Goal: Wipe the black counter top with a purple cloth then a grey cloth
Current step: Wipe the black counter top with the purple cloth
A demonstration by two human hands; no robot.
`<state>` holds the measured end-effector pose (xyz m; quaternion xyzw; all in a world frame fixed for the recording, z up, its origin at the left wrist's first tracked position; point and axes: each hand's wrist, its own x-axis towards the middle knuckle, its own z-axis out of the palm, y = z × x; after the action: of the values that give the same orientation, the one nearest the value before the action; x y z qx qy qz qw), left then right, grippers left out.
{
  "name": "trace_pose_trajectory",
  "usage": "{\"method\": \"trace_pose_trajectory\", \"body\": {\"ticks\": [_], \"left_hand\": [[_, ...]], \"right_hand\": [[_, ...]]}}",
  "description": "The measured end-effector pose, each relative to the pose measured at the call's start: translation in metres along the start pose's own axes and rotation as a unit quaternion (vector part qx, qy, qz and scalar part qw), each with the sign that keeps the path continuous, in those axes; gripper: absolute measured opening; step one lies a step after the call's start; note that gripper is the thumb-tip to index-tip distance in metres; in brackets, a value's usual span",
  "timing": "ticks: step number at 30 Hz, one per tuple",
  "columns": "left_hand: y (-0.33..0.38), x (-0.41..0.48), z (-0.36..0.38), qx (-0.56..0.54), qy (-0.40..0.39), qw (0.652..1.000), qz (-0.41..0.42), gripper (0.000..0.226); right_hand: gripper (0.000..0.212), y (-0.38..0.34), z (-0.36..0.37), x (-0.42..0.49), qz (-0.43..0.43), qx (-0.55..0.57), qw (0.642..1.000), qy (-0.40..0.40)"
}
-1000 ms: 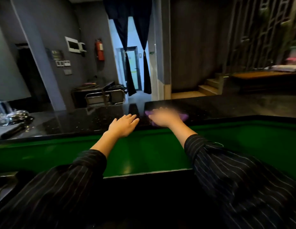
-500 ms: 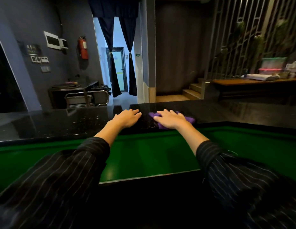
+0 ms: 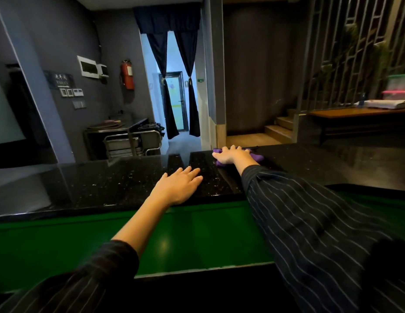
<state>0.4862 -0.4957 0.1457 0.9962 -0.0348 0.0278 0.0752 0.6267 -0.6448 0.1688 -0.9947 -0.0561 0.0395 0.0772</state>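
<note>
Ahead, right hand (image 3: pixel 230 154) flat on purple cloth (image 3: pixel 256 157), perhaps near counter's (image 3: pixel 106 184) far edge.

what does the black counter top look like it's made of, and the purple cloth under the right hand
Black counter top: looks like polished stone, possibly granite. It is glossy, mirrors the doorway, and shows pale speckles. It could also be an engineered look-alike.

Purple cloth: soft matte fabric, perhaps microfibre. It bunches into folds under the flat right hand and shows no shine. The weave is too small to tell.

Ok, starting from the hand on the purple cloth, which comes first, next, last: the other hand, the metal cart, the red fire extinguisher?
From the right hand:
1. Left hand, on the counter, nearer the person.
2. Metal cart, beyond the counter, leftward.
3. Fire extinguisher, on the far left wall.
</note>
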Motion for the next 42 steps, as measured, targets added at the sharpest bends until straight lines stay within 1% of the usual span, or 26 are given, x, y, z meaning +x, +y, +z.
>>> {"method": "trace_pose_trajectory", "body": {"ticks": [3, 7, 8, 10, 11, 14, 16, 18, 21, 24, 26, 30, 32, 34, 36, 38, 40, 42], "left_hand": [[-0.001, 0.002, 0.000, -0.021, 0.034, 0.999, 0.003, 0.049], [0.000, -0.008, -0.008, -0.136, 0.111, 0.985, -0.004, 0.037], [-0.005, -0.011, -0.011, -0.144, 0.126, 0.982, -0.010, 0.035], [-0.027, -0.018, -0.020, -0.086, 0.134, 0.987, -0.024, 0.034], [-0.044, -0.022, -0.026, -0.050, 0.125, 0.990, -0.032, 0.035], [-0.110, -0.041, -0.042, -0.007, 0.061, 0.996, -0.066, 0.038], [-0.156, -0.054, -0.045, -0.011, 0.032, 0.995, -0.091, 0.040], [-0.183, -0.060, -0.041, -0.031, 0.029, 0.994, -0.104, 0.040], [-0.186, -0.056, -0.034, -0.024, 0.051, 0.992, -0.111, 0.040], [-0.179, -0.053, -0.031, -0.031, 0.090, 0.987, -0.127, 0.039], [-0.180, -0.054, -0.033, -0.038, 0.134, 0.979, -0.150, 0.038], [-0.177, -0.062, -0.035, -0.073, 0.247, 0.949, -0.180, 0.034], [-0.174, -0.067, -0.038, -0.090, 0.285, 0.936, -0.188, 0.028], [-0.174, -0.075, -0.041, -0.100, 0.306, 0.929, -0.185, 0.025], [-0.189, -0.086, -0.044, -0.053, 0.297, 0.937, -0.177, 0.025], [-0.224, -0.102, -0.047, -0.020, 0.251, 0.953, -0.171, 0.029], [-0.265, -0.124, -0.051, -0.022, 0.179, 0.968, -0.176, 0.034], [-0.297, -0.141, -0.055, -0.026, 0.135, 0.973, -0.188, 0.037]], "right_hand": [[0.075, -0.023, 0.001, 0.006, -0.034, -0.009, 0.999, -0.011], [0.074, -0.043, 0.012, -0.008, -0.133, -0.017, 0.991, -0.029], [0.073, -0.043, 0.014, -0.015, -0.159, -0.022, 0.987, -0.028], [0.069, -0.037, 0.013, -0.027, -0.192, -0.020, 0.981, -0.034], [0.068, -0.033, 0.013, -0.030, -0.196, -0.011, 0.980, -0.036], [0.066, -0.032, 0.015, -0.032, -0.182, 0.006, 0.983, -0.022], [0.068, -0.046, 0.020, -0.032, -0.142, 0.009, 0.990, -0.003], [0.072, -0.068, 0.026, -0.031, -0.099, 0.003, 0.995, 0.012], [0.074, -0.106, 0.030, -0.028, -0.077, -0.001, 0.997, 0.014], [0.074, -0.153, 0.033, -0.023, -0.090, -0.001, 0.996, 0.000], [0.074, -0.189, 0.036, -0.023, -0.120, -0.001, 0.993, -0.010], [0.074, -0.252, 0.045, -0.039, -0.223, -0.007, 0.974, -0.036], [0.071, -0.264, 0.050, -0.051, -0.275, -0.010, 0.960, -0.045], [0.066, -0.261, 0.051, -0.064, -0.319, -0.010, 0.947, -0.045], [0.064, -0.246, 0.049, -0.072, -0.341, 0.002, 0.939, -0.050], [0.063, -0.231, 0.046, -0.074, -0.322, 0.012, 0.946, -0.041], [0.058, -0.227, 0.047, -0.073, -0.252, 0.024, 0.967, -0.015], [0.059, -0.240, 0.050, -0.075, -0.163, 0.031, 0.986, 0.018]]}}
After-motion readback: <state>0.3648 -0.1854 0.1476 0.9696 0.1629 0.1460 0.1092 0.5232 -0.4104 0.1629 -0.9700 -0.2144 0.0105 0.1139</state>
